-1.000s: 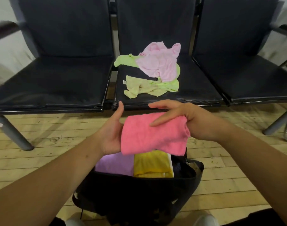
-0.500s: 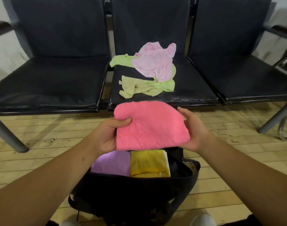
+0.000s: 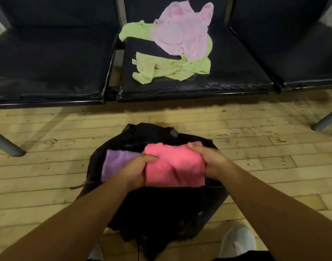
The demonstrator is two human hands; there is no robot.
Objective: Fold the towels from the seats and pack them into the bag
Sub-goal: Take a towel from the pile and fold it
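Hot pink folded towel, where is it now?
Head view, lower centre: the hot pink towel is at the open mouth of the black bag, gripped by the left hand and right hand, with the purple towel at its left.

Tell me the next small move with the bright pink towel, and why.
Probably press it down and let go. Both the left hand and right hand grip the folded bright pink towel at the open mouth of the black bag, beside the purple towel, so it looks nearly seated. Crumpled towels wait on the middle seat.
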